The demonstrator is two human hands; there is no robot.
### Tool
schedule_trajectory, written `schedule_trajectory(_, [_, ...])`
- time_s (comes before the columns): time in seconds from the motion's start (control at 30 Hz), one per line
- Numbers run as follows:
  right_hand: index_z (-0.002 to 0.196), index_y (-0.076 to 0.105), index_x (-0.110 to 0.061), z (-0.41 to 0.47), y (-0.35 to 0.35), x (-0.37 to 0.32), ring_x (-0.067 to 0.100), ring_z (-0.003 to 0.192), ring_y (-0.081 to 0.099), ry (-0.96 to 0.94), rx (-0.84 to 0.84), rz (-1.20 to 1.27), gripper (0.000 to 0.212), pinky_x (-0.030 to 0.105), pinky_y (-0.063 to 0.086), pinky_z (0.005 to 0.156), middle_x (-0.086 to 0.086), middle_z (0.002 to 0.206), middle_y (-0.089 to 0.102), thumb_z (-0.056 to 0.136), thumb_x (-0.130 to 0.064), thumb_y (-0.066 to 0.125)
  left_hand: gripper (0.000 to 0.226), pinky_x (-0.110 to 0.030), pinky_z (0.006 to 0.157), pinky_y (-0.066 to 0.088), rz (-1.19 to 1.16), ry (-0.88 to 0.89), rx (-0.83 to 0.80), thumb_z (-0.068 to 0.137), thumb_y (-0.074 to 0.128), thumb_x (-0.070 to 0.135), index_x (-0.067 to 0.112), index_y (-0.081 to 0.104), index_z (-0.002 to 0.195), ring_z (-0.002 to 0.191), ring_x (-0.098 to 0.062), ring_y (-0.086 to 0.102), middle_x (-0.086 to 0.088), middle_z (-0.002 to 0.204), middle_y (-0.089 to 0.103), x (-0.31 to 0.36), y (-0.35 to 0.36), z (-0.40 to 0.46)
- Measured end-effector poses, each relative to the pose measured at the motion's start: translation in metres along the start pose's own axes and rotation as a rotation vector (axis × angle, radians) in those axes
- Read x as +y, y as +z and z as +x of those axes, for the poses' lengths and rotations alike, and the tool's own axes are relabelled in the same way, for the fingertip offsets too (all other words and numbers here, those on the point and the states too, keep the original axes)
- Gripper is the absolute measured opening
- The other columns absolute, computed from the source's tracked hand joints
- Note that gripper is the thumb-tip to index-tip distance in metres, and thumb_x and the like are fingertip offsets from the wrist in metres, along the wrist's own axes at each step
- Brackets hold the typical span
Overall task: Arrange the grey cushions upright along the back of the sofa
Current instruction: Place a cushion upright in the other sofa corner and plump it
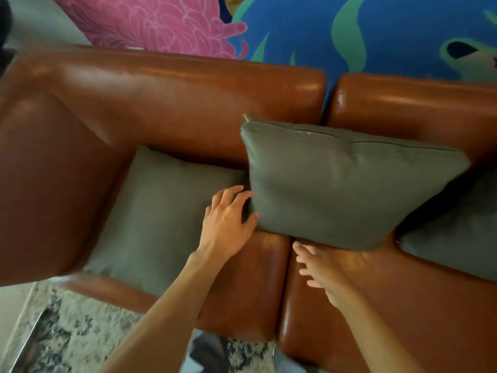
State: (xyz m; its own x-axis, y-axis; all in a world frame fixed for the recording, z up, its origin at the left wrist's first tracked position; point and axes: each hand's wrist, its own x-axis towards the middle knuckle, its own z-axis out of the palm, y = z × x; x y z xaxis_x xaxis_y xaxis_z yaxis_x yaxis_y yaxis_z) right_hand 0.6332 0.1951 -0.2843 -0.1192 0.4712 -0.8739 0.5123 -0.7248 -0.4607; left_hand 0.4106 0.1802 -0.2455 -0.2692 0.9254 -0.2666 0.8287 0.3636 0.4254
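A grey cushion [344,184] stands upright in the middle of the brown leather sofa [161,98], leaning against the backrest, zipper edge on top. My left hand [228,219] is at its lower left corner, fingers spread and touching the fabric. My right hand [320,267] hovers with fingers apart just below its bottom edge, over the seat. A second grey cushion [161,211] lies flat on the left seat beside the armrest. A third grey cushion [462,232] lies at the right edge, partly hidden behind the upright one.
The sofa's left armrest [48,184] rises beside the flat cushion. A colourful painted wall [349,33] stands behind the sofa. A patterned rug [80,332] and a metal edge [29,343] are at the lower left, in front of the sofa.
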Motion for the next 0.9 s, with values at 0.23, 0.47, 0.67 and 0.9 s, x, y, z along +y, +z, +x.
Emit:
schedule_trajectory(0.23, [0.151,0.055,-0.027,0.012,0.134,-0.064,0.018,0.128,0.061,-0.231,-0.014,-0.258,0.066,0.037,0.047,0.113,0.003,0.149,0.061,0.095,-0.062,0.062,0.049,-0.053,0.113,0.039,0.072,-0.126,0.038,0.102,0.061,0.041,0.027,0.058,0.148,0.149,-0.030,0.036,0.000,0.159,0.047,-0.135,-0.044,-0.009])
schedule_trajectory(0.47, [0.170,0.017,-0.023,0.057,0.230,-0.093,0.026,0.159,0.030,-0.128,-0.031,-0.269,0.128,0.050,0.032,0.127,0.004,0.175,0.024,0.070,-0.089,0.061,0.061,-0.057,0.120,0.031,0.149,-0.299,-0.106,0.104,0.056,0.049,0.030,0.040,0.160,0.156,-0.035,0.025,-0.003,0.168,0.029,-0.281,-0.068,-0.010])
schedule_trajectory(0.67, [0.168,0.021,-0.034,0.075,0.260,-0.105,0.028,0.141,0.053,0.023,0.083,0.035,0.116,0.050,0.049,0.101,-0.012,0.151,0.049,0.075,-0.066,0.083,0.087,-0.058,0.114,0.041,-0.146,-0.539,-0.194,0.096,0.052,0.072,0.033,0.019,0.166,0.149,-0.043,0.039,-0.008,0.172,0.024,-0.350,-0.072,0.008])
schedule_trajectory(0.9, [0.161,0.031,-0.036,0.083,0.271,-0.118,0.031,0.134,0.055,0.132,0.099,0.191,0.096,0.067,0.049,0.096,-0.010,0.140,0.058,0.083,-0.042,0.087,0.150,-0.048,0.125,0.035,-0.697,-0.607,-0.221,0.046,0.089,0.084,0.046,0.007,0.166,0.155,-0.016,0.033,0.015,0.171,0.027,-0.417,-0.059,0.036])
